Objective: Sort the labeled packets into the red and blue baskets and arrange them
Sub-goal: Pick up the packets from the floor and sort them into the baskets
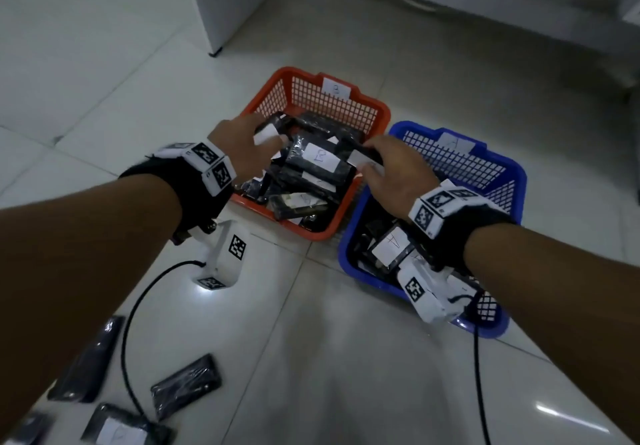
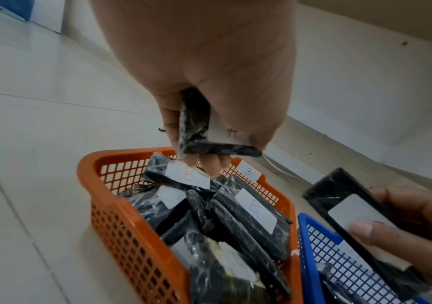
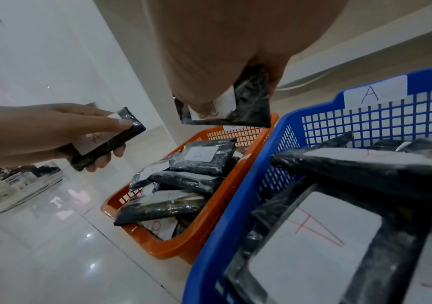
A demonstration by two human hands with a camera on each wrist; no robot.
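Observation:
My left hand (image 1: 258,141) hovers over the red basket (image 1: 375,107), which carries a B tag, and pinches a black packet (image 2: 196,133) whose white label reads A. The right hand (image 1: 375,167) grips another black packet (image 3: 246,102) between the two baskets; its thumb hides most of the red letter on the label. The blue basket (image 1: 517,171), tagged A, sits to the right of the red one. Packets marked B (image 1: 320,160) are piled loosely in the red basket, and packets marked A (image 1: 393,245) lie in the blue one under my right wrist.
Several loose black packets (image 1: 187,385) lie on the tiled floor at the lower left. Black cables (image 1: 128,333) trail from both wrist cameras across the floor. A white cabinet (image 1: 235,4) stands behind the baskets.

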